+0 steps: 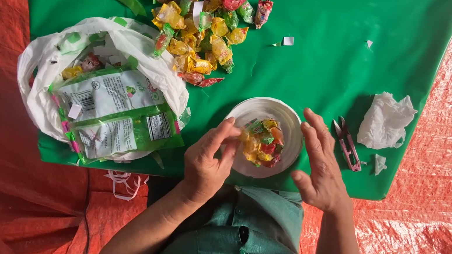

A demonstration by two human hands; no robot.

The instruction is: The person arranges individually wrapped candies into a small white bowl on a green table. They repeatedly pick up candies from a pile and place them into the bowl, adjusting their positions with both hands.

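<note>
Two bare hands flank one small white bowl (290, 131) near the front edge of the green sheet (330, 53). Left hand (206, 162) rests loosely curled on the bowl's left rim, holding nothing that shows; right hand (319, 167) lies open, fingers spread at the right rim. Roughly eight wrapped candies (262, 144) sit inside the round bowl, which points no particular way. One larger candy heap (204, 29) lies farther back, one white bag (95, 91) left, one thread snips (347, 144) right, long axis running diagonally.
</note>
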